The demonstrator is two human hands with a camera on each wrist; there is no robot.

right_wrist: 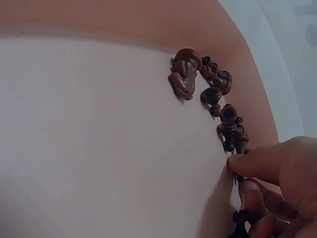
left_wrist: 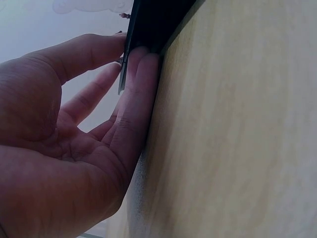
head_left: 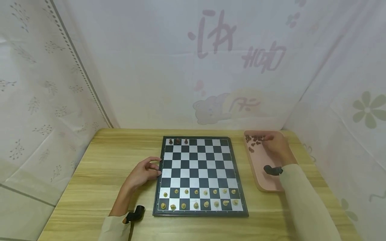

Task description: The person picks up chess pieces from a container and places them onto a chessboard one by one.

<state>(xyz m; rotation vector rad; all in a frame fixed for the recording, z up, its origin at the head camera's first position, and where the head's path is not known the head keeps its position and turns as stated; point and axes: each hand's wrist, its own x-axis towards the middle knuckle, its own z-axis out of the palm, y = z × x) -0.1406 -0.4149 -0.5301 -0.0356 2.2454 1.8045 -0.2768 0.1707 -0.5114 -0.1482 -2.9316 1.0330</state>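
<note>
A black-and-white chessboard [head_left: 193, 164] lies on the table. At its left edge rests my left hand [head_left: 143, 172]; the left wrist view shows its thumb and relaxed fingers [left_wrist: 131, 114] touching the board's dark rim. My right hand [head_left: 277, 145] reaches into the far end of a pink tray [head_left: 262, 177]. There, thumb and finger pinch a small dark brown chess piece [right_wrist: 238, 177], mostly hidden by the fingers. Several brown chess pieces [right_wrist: 228, 134] lie near them along the tray wall, including a knight [right_wrist: 185, 74].
Three dark pieces [head_left: 178, 141] stand in the board's far left squares. Light chess pieces [head_left: 196, 205] fill the two near rows. The wooden table [head_left: 114, 160] backs onto a printed white curtain [head_left: 156, 73]. Black wrist mounts [head_left: 135, 213] sit on both arms.
</note>
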